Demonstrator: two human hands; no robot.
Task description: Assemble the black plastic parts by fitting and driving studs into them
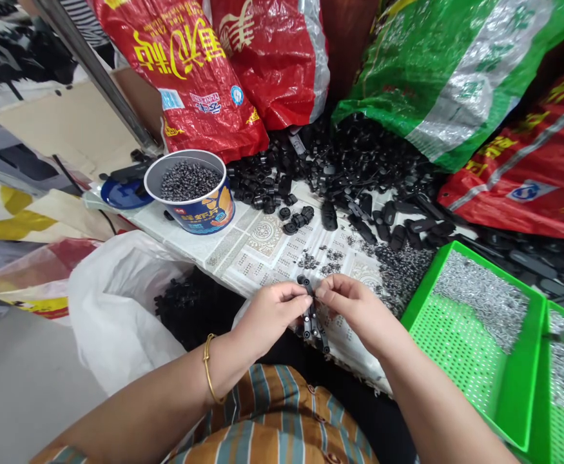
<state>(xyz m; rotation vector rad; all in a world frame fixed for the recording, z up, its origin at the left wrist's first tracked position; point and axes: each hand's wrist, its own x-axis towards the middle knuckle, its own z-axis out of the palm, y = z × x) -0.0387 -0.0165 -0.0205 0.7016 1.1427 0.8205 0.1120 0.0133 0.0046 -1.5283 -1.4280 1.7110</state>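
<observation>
My left hand (271,312) and my right hand (354,308) meet over the near edge of the patterned table (262,248). Both pinch a small black plastic part (309,303), with a few more black pieces hanging below between the fingers. A gold bangle circles my left wrist. Loose black plastic parts (340,167) are heaped at the back of the table, and tiny dark metal bits (402,270) are scattered just right of my hands.
A blue tin (192,193) full of small dark beads stands at the left. Green mesh trays (479,335) with small silvery pieces sit at the right. A white bag (117,303) holding black parts hangs below the table edge. Red and green sacks line the back.
</observation>
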